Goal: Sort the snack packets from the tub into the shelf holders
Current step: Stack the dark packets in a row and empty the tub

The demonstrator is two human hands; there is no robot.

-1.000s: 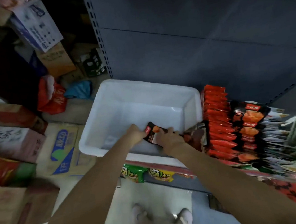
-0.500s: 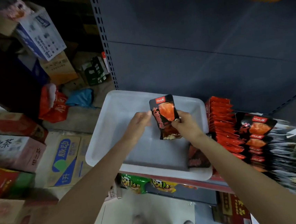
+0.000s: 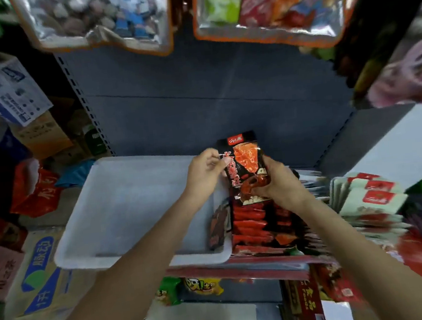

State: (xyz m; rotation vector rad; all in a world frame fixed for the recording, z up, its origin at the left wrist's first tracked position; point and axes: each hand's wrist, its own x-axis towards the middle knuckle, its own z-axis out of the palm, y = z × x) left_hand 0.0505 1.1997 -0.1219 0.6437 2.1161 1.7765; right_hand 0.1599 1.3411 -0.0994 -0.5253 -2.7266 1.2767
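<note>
left hand (image 3: pixel 205 169): raised over the tub's far right corner, forearm reaching up from lower left, fingers curled, thumb and forefinger pinching the packet's left edge.
right hand (image 3: pixel 275 182): forearm coming up from lower right, fingers wrapped round the packet's lower right part, thumb across its front.
snack packet (image 3: pixel 243 161): black and red, held upright between both hands, above the tub's right rim and the row of red packets.
white tub (image 3: pixel 121 207): on the shelf, left of the packet rows; one dark packet (image 3: pixel 217 227) leaning against its inner right wall.
red packets (image 3: pixel 252 226): standing in a row just right of the tub.
pale packets (image 3: pixel 368 196): stacked further right, blurred.
hanging bags (image 3: pixel 262 7): above, against the grey back panel.
</note>
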